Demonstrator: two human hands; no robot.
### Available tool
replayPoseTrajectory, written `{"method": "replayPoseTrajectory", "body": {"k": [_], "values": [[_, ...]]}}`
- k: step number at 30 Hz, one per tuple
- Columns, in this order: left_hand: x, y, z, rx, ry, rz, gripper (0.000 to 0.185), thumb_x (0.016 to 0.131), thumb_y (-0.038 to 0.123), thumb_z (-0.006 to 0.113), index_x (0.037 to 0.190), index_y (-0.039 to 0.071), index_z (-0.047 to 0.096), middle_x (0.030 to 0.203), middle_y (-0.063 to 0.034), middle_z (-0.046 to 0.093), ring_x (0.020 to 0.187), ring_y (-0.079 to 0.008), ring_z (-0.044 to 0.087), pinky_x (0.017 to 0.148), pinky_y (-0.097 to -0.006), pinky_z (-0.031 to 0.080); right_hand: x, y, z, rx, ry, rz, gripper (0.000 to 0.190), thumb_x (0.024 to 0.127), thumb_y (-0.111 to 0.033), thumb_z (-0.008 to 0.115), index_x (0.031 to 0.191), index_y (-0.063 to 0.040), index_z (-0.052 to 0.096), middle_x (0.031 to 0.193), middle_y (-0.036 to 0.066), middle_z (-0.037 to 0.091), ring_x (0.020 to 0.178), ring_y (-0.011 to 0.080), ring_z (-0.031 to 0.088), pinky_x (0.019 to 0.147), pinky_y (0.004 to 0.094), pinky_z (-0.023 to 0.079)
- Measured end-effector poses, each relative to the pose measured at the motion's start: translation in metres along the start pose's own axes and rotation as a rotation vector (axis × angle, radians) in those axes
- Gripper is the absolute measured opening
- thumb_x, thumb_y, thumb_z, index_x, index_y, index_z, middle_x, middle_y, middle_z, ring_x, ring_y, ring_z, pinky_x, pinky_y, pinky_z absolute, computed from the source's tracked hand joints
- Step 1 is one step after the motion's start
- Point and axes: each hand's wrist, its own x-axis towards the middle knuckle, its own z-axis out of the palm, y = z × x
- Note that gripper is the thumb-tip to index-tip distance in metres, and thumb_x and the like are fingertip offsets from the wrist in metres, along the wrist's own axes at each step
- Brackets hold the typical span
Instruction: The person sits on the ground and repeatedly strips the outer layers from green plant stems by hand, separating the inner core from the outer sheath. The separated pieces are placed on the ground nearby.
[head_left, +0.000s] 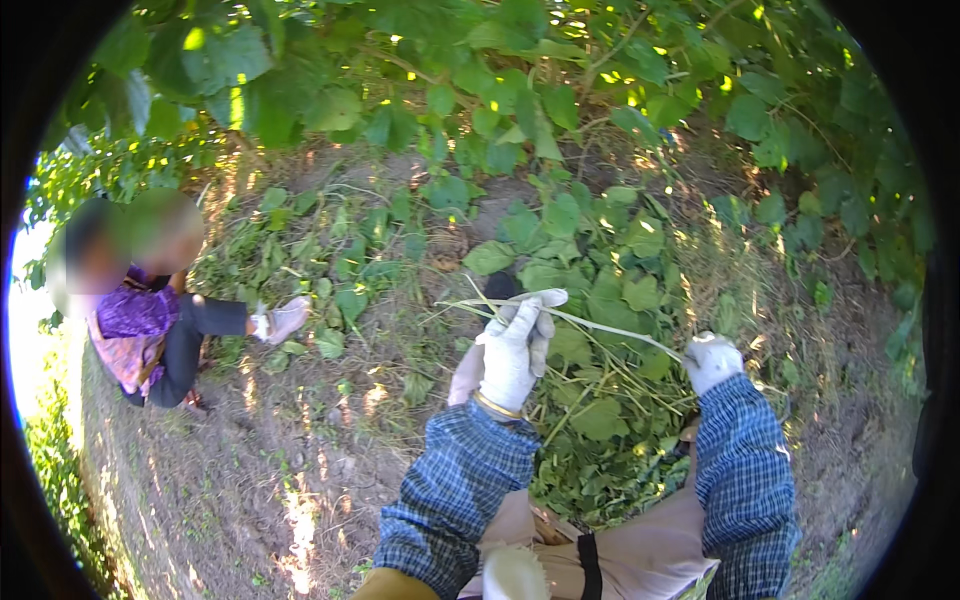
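My left hand (516, 346), in a white glove, pinches several thin pale-green plant stems (466, 303), whose ends stick out to the left. One long, pale strand (616, 330) stretches from there to my right hand (711, 363). That hand is also gloved in white and is curled shut around the strand's far end. Below and between my forearms lies a heap of cut green leaves (600, 420) with slender loose stalks (574, 409) across it. What my left fingers cover cannot be seen.
At the left, another person (169, 330) sits on the ground with one leg stretched out. Dense leafy bushes (487, 67) overhang the far side. Leaves and weeds litter the bare soil (300, 480). My legs (637, 532), in light trousers, flank the heap.
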Motion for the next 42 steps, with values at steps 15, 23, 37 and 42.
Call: {"method": "replayPoseTrajectory", "body": {"k": [15,23,37,42], "values": [[0.000,-0.002,0.024,-0.012,-0.068,-0.023,0.028,0.105,0.021,0.055,0.117,-0.001,0.069,0.070,0.0067,0.059,0.043,-0.0001,0.033,0.039,-0.0177,0.022,-0.011,0.017,-0.037,1.211,-0.141,0.058,0.066,0.063,0.018,0.047,0.123,-0.003,0.067,0.105,0.010,0.072,0.096,0.0212,0.067,0.089,0.0334,0.056],[-0.001,-0.011,0.034,0.150,-0.128,-0.019,0.029,0.105,0.021,0.056,0.117,-0.001,0.069,0.073,0.0048,0.060,0.044,-0.0004,0.033,0.039,-0.0181,0.021,-0.011,0.007,-0.040,1.231,0.001,0.132,0.052,0.076,0.006,0.067,0.126,-0.007,0.067,0.114,0.009,0.071,0.101,0.0207,0.068,0.098,0.0365,0.055],[-0.014,-0.036,0.063,0.178,-0.459,-0.204,0.036,0.101,0.023,0.058,0.128,-0.002,0.065,0.078,-0.0003,0.066,0.042,-0.0008,0.038,0.037,-0.0163,0.025,-0.009,-0.051,-0.034,0.973,-0.039,-0.166,0.030,0.092,-0.025,0.067,0.117,-0.008,0.070,0.099,0.015,0.073,0.092,0.0303,0.071,0.082,0.0385,0.057],[-0.007,-0.026,0.061,0.101,-0.319,-0.153,0.039,0.098,0.028,0.065,0.124,-0.001,0.067,0.072,0.0021,0.064,0.041,0.0000,0.036,0.036,-0.0174,0.023,-0.018,-0.041,-0.034,0.949,0.148,-0.202,0.021,0.093,-0.025,0.070,0.104,-0.008,0.076,0.092,0.012,0.072,0.085,0.0296,0.070,0.078,0.0375,0.056]]}}
